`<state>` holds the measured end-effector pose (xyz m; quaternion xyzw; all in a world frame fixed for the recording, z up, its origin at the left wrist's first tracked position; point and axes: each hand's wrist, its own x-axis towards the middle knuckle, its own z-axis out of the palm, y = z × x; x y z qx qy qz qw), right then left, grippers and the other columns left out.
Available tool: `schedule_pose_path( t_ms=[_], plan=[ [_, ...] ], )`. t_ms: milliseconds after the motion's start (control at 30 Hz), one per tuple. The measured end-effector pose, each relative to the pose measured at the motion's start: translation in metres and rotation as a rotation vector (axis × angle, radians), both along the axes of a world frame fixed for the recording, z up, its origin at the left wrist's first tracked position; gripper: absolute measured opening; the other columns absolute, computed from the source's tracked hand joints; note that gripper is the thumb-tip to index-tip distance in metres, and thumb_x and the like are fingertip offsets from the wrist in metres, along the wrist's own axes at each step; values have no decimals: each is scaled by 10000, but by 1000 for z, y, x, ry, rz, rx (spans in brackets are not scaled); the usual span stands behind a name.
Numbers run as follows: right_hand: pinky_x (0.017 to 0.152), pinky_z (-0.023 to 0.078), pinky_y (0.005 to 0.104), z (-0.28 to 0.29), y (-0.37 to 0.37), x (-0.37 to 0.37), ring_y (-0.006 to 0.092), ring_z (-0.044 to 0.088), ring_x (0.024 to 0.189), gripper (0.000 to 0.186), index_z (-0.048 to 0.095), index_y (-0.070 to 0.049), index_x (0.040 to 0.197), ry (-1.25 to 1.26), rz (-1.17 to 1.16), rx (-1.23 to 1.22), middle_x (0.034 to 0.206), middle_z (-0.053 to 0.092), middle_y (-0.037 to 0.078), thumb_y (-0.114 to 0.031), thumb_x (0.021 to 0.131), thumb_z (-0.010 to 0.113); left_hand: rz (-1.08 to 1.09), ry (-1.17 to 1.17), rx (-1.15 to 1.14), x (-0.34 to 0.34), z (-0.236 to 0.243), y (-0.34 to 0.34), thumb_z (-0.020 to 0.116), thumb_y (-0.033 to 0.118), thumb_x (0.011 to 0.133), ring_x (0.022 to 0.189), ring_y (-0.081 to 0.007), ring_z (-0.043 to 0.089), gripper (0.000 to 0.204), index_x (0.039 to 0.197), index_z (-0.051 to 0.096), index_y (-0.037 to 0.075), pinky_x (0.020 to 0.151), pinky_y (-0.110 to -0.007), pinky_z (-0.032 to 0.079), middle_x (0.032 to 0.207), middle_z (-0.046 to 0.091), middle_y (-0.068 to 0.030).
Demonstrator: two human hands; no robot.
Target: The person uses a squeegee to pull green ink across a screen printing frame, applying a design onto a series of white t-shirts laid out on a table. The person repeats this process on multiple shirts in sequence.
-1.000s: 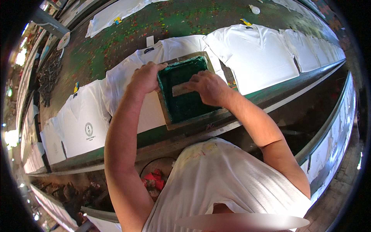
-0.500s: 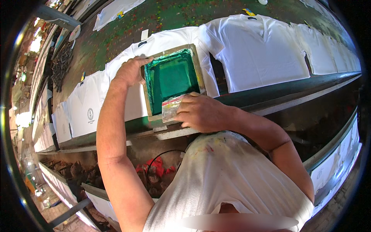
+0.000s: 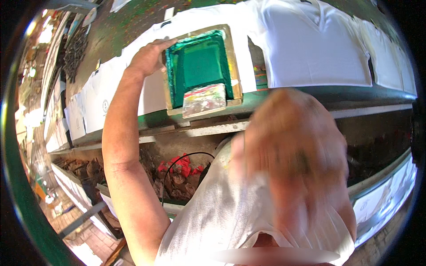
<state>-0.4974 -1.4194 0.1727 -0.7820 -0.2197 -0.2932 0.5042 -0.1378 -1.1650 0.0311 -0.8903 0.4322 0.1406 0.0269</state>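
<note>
Along the near edge of a long table (image 3: 377,101), a wooden-rimmed screen (image 3: 235,73) lies on a white T-shirt (image 3: 153,91), its inner field green, with thicker colour along the inside edges. I note the person's left hand (image 3: 148,58) at the far left corner of the screen, bent round the wood and holding it. A flat, paint-stained scraper (image 3: 204,102) rests across the near rim, touched by neither hand, its upper edge over the green field and its lower edge beyond the wood; red colour shows near its top. The right hand (image 3: 293,137) is raised before the person's body, well apart from screen and scraper; it is badly blurred, and I cannot tell whether the fingers are spread or closed, or whether they hold anything. To the right, a second shirt (image 3: 317,55) lies flat; to the left, a further shirt (image 3: 93,108) bears a round dark mark (image 3: 105,106). Farther left is a dark heap (image 3: 74,55) of thin pieces, kind not determinable. Below the table edge, crumpled red scraps (image 3: 182,165) lie beside a thin, curved black cable (image 3: 165,177).
</note>
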Motion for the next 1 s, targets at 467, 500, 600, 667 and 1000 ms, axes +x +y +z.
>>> schedule_pose_path(
  t_ms=[467, 500, 600, 667, 1000],
  plan=[
    [994, 587, 452, -166, 44, 84, 329, 720, 1093, 383, 771, -47, 1315, 202, -44, -708, 1101, 736, 143, -121, 947, 697, 18, -20, 75, 0, 3, -9, 940, -70, 707, 1491, -375, 607, 1143, 1669, 548, 410, 1258, -469, 527, 1688, 571, -110],
    [1003, 589, 466, -161, 40, 93, 341, 724, 1112, 382, 773, -34, 1299, 272, -8, -713, 1112, 748, 156, -96, 928, 703, 22, -15, 77, 1, 5, -9, 940, -65, 714, 1481, -378, 614, 1139, 1667, 548, 419, 1247, -471, 536, 1678, 577, -112],
    [1063, 569, 500, -155, 17, 129, 405, 707, 1179, 403, 762, -6, 1316, 454, 141, -599, 1140, 767, 205, 19, 918, 705, -24, -31, 55, -1, 8, -7, 908, -42, 792, 1376, -339, 684, 1040, 1646, 567, 442, 1179, -449, 588, 1562, 639, -83],
    [1058, 567, 510, -158, 7, 155, 411, 711, 1178, 392, 764, -17, 1322, 514, 104, -571, 1165, 773, 208, 18, 938, 695, -14, -28, 46, -1, 10, -7, 921, -9, 793, 1373, -333, 680, 1033, 1645, 566, 455, 1169, -459, 586, 1498, 657, -84],
    [1078, 583, 482, -179, 9, 195, 372, 744, 1187, 460, 766, -78, 1348, 283, -150, -746, 1275, 778, 162, -67, 898, 671, 6, 5, 46, 4, 9, -6, 958, 25, 714, 1349, -358, 659, 1106, 1676, 550, 388, 1123, -472, 590, 1416, 663, -117]
  ],
)
